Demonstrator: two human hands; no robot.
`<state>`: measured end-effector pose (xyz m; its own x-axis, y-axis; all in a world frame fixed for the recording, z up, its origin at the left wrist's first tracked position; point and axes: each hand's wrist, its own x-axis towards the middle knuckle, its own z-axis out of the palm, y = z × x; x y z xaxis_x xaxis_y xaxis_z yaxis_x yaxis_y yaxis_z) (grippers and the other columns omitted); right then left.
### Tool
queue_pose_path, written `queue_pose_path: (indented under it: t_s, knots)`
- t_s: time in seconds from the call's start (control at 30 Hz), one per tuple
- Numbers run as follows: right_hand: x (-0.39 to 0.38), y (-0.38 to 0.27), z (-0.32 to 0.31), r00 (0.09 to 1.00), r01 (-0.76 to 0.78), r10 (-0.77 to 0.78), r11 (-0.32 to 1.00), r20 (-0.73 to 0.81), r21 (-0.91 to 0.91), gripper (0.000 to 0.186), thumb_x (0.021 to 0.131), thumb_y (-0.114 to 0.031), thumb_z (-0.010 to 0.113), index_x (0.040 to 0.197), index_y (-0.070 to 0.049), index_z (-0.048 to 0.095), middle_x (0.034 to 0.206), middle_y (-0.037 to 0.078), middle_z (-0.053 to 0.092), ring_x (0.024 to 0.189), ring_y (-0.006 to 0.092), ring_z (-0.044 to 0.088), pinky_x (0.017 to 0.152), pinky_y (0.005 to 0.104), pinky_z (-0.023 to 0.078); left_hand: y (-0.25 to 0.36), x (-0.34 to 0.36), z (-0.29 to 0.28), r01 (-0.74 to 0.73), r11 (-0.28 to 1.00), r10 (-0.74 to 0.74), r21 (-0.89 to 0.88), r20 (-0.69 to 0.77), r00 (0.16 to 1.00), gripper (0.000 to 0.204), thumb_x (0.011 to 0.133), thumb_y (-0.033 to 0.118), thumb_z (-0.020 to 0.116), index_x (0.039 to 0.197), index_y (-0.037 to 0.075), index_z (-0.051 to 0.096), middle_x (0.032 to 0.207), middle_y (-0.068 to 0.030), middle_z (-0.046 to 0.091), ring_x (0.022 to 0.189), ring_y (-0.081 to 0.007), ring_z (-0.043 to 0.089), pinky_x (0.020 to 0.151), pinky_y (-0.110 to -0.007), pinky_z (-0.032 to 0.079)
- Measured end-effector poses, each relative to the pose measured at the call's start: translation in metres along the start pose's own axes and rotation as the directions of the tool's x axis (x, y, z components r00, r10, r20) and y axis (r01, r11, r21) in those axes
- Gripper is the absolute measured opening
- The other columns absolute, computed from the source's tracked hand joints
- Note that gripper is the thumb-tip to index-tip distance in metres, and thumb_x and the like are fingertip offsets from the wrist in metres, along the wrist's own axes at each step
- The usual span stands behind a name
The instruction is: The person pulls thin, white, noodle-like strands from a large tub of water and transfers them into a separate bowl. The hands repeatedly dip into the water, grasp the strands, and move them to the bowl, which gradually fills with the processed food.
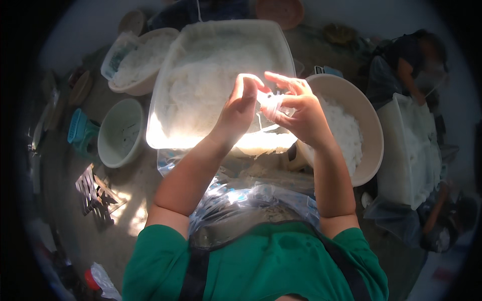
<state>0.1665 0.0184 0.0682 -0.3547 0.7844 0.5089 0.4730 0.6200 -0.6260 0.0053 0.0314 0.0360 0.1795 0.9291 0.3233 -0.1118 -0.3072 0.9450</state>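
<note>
Above the near edge of a large white tub (288, 55), my two hands meet over a small bundle of wet white strands (271, 104). My right hand (304, 108) has the bundle wrapped about its fingers, the index finger stretched out past it. My left hand (242, 103) is bent at the knuckles, its fingertips closed on the bundle's left side. A thin strand hangs below the bundle. Inside the tub lies a pale mass of similar strands (201, 83). Bright sunlight washes out detail at the fingertips.
A beige tub (371, 130) of white strands stands at right, another filled tub (150, 88) at far left. A pale green bucket (120, 133), a turquoise basket (83, 128) and a slatted crate (95, 190) are at left. Two people work around a white tub (401, 150) at far right.
</note>
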Motion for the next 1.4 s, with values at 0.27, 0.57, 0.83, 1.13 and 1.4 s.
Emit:
queue_pose_path:
  t_s: [0.27, 0.57, 0.83, 1.13, 1.4]
  knots:
    - [-0.020, 0.048, -0.011, 0.893, 0.062, 0.373, 0.454, -0.253, 0.889, 0.029, 0.087, -0.034, 0.061, 0.102, -0.009, 0.064, 0.128, 0.013, 0.051, 0.125, 0.0236, 0.039, 0.103, 0.0418, 0.027, -0.001, -0.009, -0.014, 0.317, 0.934, -0.239, -0.166, 0.373, 0.897, 0.041, 0.092, 0.038, 0.036, 0.109, 0.005, 0.053, 0.072, 0.0076, 0.034, 0.060, -0.0034, 0.027, 0.055, -0.018, 0.024]
    - [-0.008, 0.025, -0.017, 0.957, 0.037, 0.289, -0.096, -0.008, 0.995, 0.016, 0.097, -0.027, 0.041, 0.095, -0.014, 0.051, 0.101, 0.008, 0.060, 0.085, 0.0215, 0.059, 0.070, 0.0307, 0.044, -0.047, -0.033, 0.013, 0.026, 0.992, -0.045, 0.127, 0.153, 0.987, 0.014, 0.089, 0.016, 0.038, 0.081, 0.011, 0.048, 0.064, 0.0032, 0.040, 0.057, -0.0061, 0.037, 0.051, -0.022, 0.032]
    - [-0.010, -0.019, -0.003, 0.891, -0.068, 0.421, 0.490, -0.168, 0.869, 0.017, 0.096, -0.022, 0.045, 0.092, -0.006, 0.045, 0.081, 0.003, 0.057, 0.069, 0.0140, 0.061, 0.071, 0.0286, 0.047, -0.037, -0.019, 0.021, 0.175, 0.980, -0.161, -0.098, 0.133, 0.978, 0.022, 0.094, 0.026, 0.042, 0.098, 0.006, 0.050, 0.076, 0.0007, 0.048, 0.067, -0.0070, 0.044, 0.061, -0.022, 0.038]
    - [-0.022, -0.003, -0.007, 0.803, -0.148, 0.556, 0.535, -0.214, 0.832, 0.008, 0.091, -0.010, 0.048, 0.086, -0.007, 0.053, 0.089, 0.008, 0.061, 0.109, 0.0298, 0.057, 0.101, 0.0418, 0.032, 0.010, -0.018, 0.031, 0.436, 0.819, -0.322, -0.373, 0.331, 0.887, 0.024, 0.095, 0.027, 0.041, 0.085, 0.007, 0.049, 0.074, 0.0009, 0.045, 0.059, -0.0065, 0.036, 0.054, -0.022, 0.030]
    - [-0.041, 0.010, -0.004, 0.641, -0.277, 0.672, 0.653, -0.371, 0.704, 0.025, 0.092, -0.020, 0.048, 0.113, -0.008, 0.051, 0.118, 0.011, 0.057, 0.105, 0.0190, 0.054, 0.091, 0.0377, 0.038, 0.007, -0.008, 0.006, 0.676, 0.635, -0.465, -0.375, 0.514, 0.721, 0.036, 0.094, 0.038, 0.042, 0.080, 0.006, 0.050, 0.063, 0.0030, 0.039, 0.048, -0.0035, 0.027, 0.042, -0.018, 0.017]
